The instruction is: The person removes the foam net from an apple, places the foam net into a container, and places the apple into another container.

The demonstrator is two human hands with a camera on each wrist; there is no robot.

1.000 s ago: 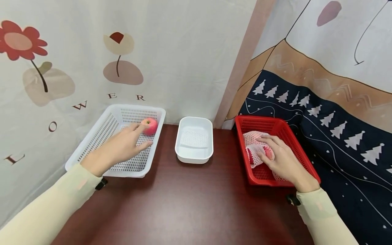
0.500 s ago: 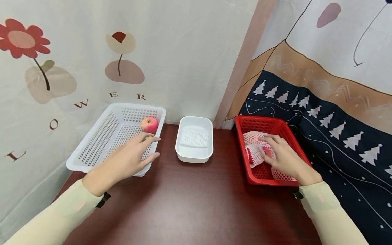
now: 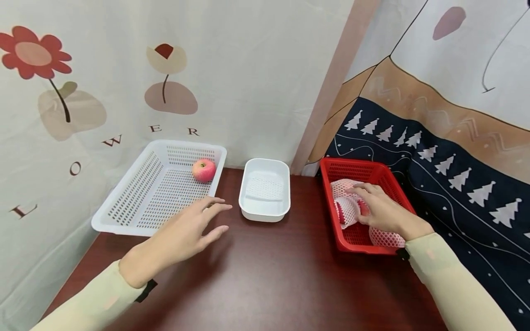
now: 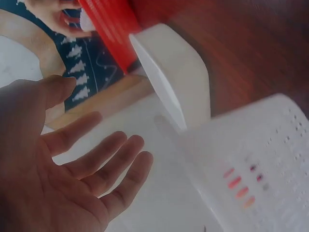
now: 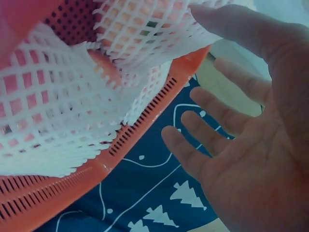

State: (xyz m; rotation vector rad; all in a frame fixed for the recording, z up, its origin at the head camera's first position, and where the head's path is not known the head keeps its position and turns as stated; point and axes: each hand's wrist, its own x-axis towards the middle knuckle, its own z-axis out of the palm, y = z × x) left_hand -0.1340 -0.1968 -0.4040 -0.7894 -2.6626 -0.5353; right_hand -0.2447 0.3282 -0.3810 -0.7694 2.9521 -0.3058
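A pink-red apple (image 3: 204,170) sits in the right back corner of the white perforated basket (image 3: 167,186). My left hand (image 3: 182,234), holding nothing, hovers over the table just in front of that basket, fingers spread and apart from the apple. On the right, my right hand (image 3: 383,211) reaches over the red basket (image 3: 343,241) with fingers extended. Beneath its fingertips lies fruit in white foam netting (image 5: 53,106), with red skin showing through. The right wrist view has the thumb at the edge of another netted fruit (image 5: 149,29); whether it touches is unclear. More netted fruit (image 3: 385,238) lies near the basket's front.
Between the two baskets stands a small white tub (image 3: 265,193) on the dark red-brown table (image 3: 265,276). A light curtain (image 3: 256,82) hangs close behind them. Dark blue fabric with white trees (image 3: 443,197) rises just right of the red basket.
My left hand has drawn back from the apple, moving right and toward me, out of the white basket. The apple stays inside. My right hand stays over the netted fruit, shifting only slightly.
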